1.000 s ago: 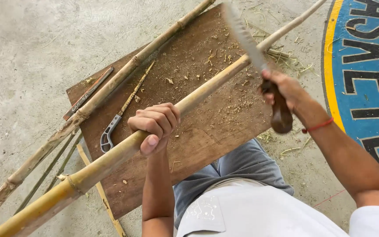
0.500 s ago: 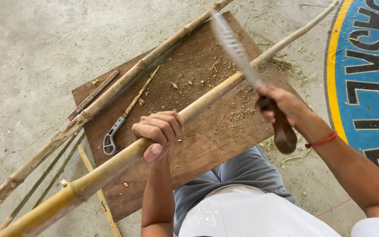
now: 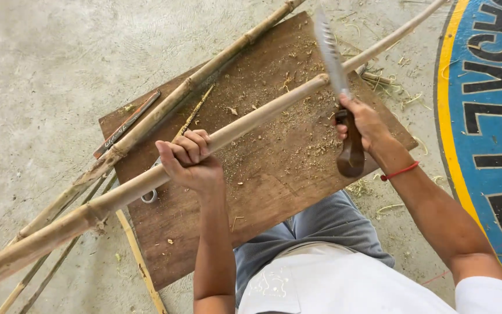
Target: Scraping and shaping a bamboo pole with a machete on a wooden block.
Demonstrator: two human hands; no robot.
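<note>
My left hand (image 3: pixel 190 160) is wrapped around a long pale bamboo pole (image 3: pixel 262 113) that runs diagonally from the lower left to the upper right over a brown wooden board (image 3: pixel 274 186). My right hand (image 3: pixel 367 125) grips the dark wooden handle of a large knife (image 3: pixel 332 58). Its blade points up and away, with the edge resting against the pole near a node. Shavings lie scattered on the board.
A second, darker bamboo pole (image 3: pixel 204 75) lies across the board's upper left. A flat metal file (image 3: pixel 126 125) and a thin yellow strip (image 3: pixel 140 261) rest near the board's left edge. Concrete floor surrounds the board, with a painted blue and yellow court marking (image 3: pixel 489 116) at right.
The blade has shifted along the pole toward the node near the board's top. My left hand has turned on the pole, knuckles now facing up. The view has moved slightly.
</note>
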